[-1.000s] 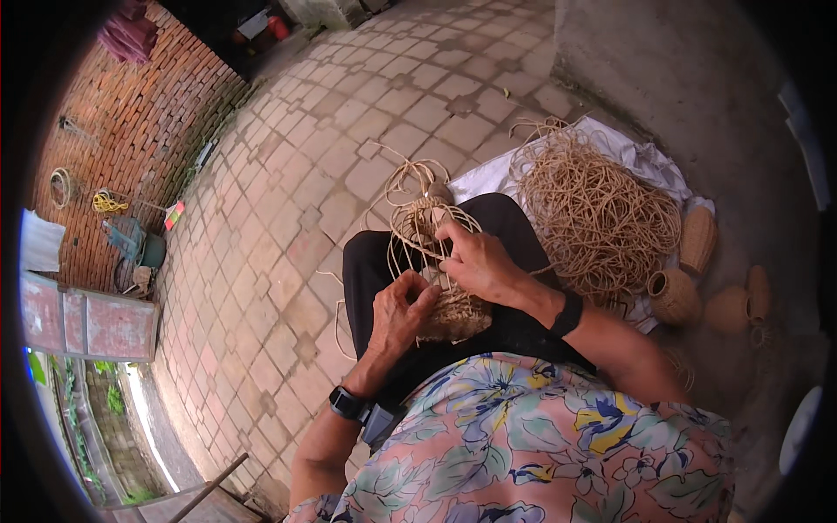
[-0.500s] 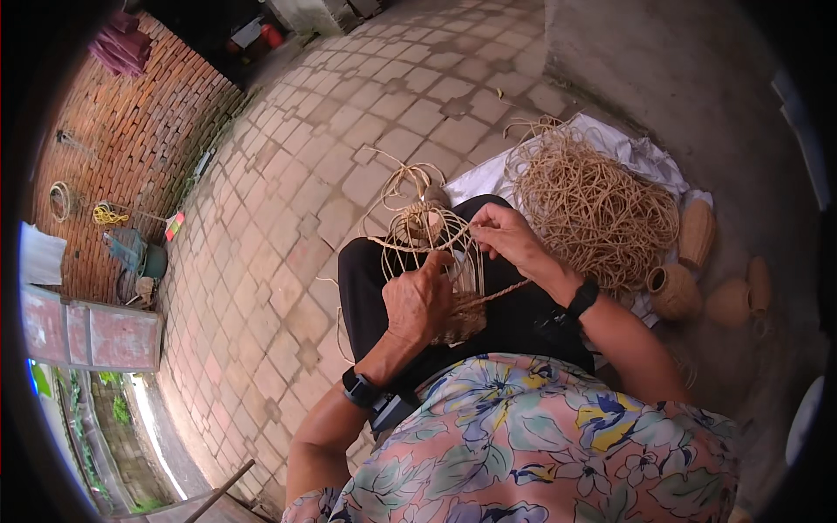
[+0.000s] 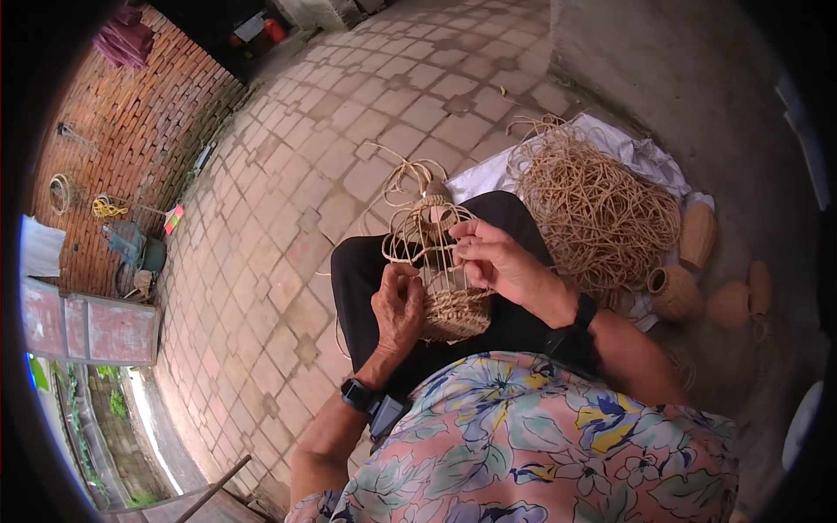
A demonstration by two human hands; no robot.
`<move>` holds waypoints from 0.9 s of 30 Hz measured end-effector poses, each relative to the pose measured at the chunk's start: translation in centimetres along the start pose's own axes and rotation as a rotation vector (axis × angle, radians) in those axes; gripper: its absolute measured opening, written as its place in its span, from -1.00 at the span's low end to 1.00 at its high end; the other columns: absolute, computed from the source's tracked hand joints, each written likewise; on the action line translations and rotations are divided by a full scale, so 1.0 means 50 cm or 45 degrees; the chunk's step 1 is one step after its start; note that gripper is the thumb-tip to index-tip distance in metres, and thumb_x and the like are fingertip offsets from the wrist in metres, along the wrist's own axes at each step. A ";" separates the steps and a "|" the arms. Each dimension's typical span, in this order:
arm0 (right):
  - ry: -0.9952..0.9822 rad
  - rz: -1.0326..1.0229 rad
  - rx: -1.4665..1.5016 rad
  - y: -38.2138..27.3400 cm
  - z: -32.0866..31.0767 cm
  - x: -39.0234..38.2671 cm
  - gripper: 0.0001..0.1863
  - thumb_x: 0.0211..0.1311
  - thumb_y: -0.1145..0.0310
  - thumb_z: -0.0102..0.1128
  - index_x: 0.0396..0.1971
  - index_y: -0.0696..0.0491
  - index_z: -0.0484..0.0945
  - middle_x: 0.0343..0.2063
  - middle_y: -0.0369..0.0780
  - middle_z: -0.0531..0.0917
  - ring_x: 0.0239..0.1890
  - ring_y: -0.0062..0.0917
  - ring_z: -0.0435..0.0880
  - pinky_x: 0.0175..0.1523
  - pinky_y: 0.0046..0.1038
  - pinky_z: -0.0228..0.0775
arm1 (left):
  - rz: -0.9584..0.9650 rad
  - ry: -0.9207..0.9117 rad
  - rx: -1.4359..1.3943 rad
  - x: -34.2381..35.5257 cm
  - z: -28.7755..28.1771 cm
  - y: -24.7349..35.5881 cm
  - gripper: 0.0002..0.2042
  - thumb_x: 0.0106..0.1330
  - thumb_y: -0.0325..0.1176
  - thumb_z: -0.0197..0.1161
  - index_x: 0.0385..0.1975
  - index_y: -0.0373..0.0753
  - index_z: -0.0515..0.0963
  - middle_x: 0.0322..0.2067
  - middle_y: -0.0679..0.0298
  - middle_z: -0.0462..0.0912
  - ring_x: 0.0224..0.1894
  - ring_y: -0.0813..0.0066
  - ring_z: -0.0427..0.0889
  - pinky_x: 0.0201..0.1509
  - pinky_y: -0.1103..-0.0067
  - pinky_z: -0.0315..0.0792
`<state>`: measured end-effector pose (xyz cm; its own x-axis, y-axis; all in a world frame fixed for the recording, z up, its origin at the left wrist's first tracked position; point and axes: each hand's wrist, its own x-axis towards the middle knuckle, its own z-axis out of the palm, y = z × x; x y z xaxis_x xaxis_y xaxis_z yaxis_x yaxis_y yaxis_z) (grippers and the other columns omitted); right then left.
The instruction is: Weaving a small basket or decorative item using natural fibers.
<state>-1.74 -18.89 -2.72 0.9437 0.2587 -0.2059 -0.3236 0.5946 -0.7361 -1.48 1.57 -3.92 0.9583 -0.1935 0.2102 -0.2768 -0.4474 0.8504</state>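
Right of open paving (image 3: pixel 261 253), our left hand (image 3: pixel 398 307) and right hand (image 3: pixel 514 263) pinch strands (image 3: pixel 433 251) of the half-woven basket (image 3: pixel 458 315) between them.

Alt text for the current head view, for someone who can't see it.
A person's left hand and right hand work on a partly woven cord basket in their lap; at right, a tangled pile of tan cord lies on white sheeting near small woven vessels.

Paved floor (image 3: pixel 270 253) under white sheet (image 3: pixel 479 178), cord heap (image 3: pixel 597 209) atop, woven pots (image 3: pixel 677 296) beside
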 end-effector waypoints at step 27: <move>-0.041 0.050 -0.066 -0.048 -0.153 -0.019 -0.84 0.21 0.34 0.24 -0.31 0.06 0.47 -0.47 -0.34 0.55 -0.47 -0.72 0.56 -0.41 -0.65 0.42 | 0.657 -0.401 0.559 0.055 0.021 0.105 -0.93 0.10 -0.39 0.23 -0.54 -0.19 0.50 -0.61 0.26 0.50 -0.50 0.27 0.54 -0.43 0.38 0.41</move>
<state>-1.33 -26.38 -5.67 0.9274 0.3062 -0.2149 -0.3556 0.5433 -0.7605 -0.35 -2.24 0.59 0.6515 -0.6850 0.3260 -0.7521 -0.5268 0.3961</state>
